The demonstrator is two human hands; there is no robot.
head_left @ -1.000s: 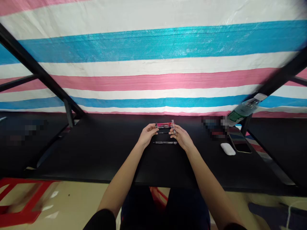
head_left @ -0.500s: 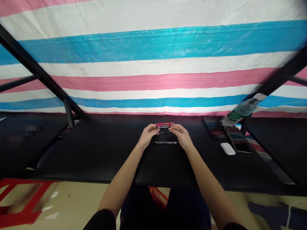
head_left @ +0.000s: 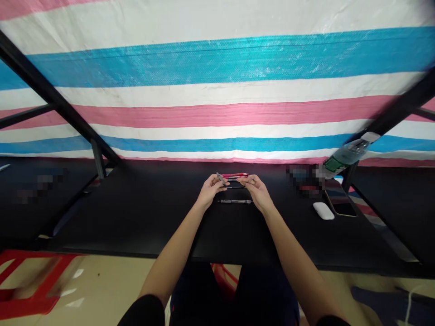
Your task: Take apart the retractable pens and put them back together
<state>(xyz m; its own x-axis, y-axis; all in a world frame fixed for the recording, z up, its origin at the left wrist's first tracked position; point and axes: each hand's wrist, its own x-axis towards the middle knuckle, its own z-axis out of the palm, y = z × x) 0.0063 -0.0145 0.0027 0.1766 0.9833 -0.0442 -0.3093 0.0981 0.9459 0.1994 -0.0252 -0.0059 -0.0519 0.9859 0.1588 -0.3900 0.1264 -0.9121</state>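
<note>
My left grip [head_left: 207,192] pinches a grey piece [head_left: 220,178], newly tilted, so handling seems ongoing; I can't tell the closure or contents of my right grip [head_left: 260,194]. A pen [head_left: 234,202] lies just nearer than both.

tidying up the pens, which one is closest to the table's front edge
The clear-and-black pen, lying alone; the others, including the red pen, are farther back.

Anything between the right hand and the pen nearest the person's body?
Nothing visible. That pen lies on the black table, its right end close to the right hand; the red pen lies beyond it, farther from the body.
</note>
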